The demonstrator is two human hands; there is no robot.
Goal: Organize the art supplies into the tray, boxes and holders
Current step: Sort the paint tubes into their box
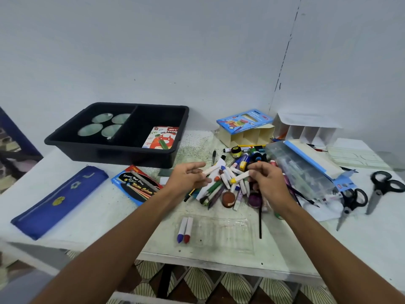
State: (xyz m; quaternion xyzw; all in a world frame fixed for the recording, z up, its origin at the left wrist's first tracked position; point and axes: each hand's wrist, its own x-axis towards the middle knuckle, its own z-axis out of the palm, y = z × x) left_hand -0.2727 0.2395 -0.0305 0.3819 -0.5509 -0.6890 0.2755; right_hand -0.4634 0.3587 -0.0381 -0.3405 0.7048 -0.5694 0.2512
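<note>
White tabletop (92,216) carries a central pile of crayons (232,183). Left hand (186,178) pinches a white crayon (210,170), right hand (266,179) a yellow-tipped one (240,177) (likely bound for the near clear insert (221,232), which holds two). Black tray (118,132) waits far left.

We see a black tray (65,140), a blue pencil pouch (59,200) with yellow flower motifs, a pale green speckled worktop (197,145), black-handled scissors (381,189), purple-tipped (181,230) and red-tipped (188,230) white crayons.

1 head camera (wide-angle) — looking forward, down, close over table (92,218).
</note>
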